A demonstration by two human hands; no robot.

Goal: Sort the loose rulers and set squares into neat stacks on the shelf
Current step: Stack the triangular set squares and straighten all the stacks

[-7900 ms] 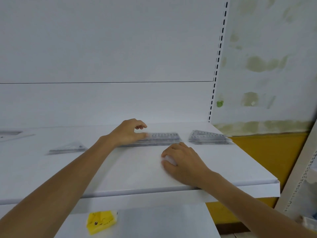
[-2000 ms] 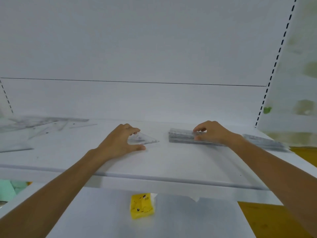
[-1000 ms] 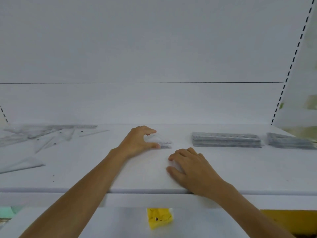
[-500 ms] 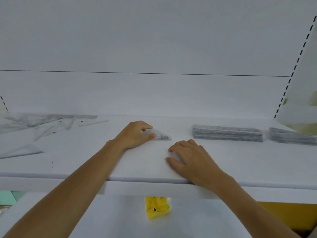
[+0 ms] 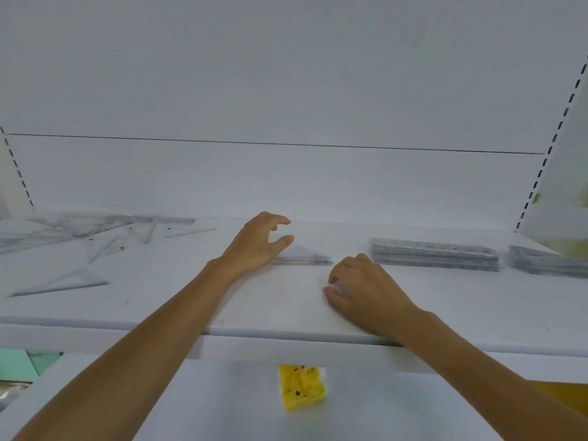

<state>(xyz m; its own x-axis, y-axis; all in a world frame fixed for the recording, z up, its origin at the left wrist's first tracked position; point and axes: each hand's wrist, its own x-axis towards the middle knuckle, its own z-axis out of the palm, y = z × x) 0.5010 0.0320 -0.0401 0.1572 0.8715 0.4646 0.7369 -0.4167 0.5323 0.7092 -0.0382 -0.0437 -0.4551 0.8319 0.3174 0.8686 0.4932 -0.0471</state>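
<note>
Slick, light, clear set square
Left hand loose and empty over it, right hand idle near the shelf front edge; I'd pinch a corner.

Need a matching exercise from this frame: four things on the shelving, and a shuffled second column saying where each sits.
Things
1. ruler stack
2. loose pile
3. yellow packet
4. set square

Places
A. on the lower shelf
B. scattered at the far left of the upper shelf
C. mid-shelf, by the thumb of the left hand
D. neatly stacked, just right of the right hand

Pairs: 1-D, 2-B, 3-A, 4-C
</note>
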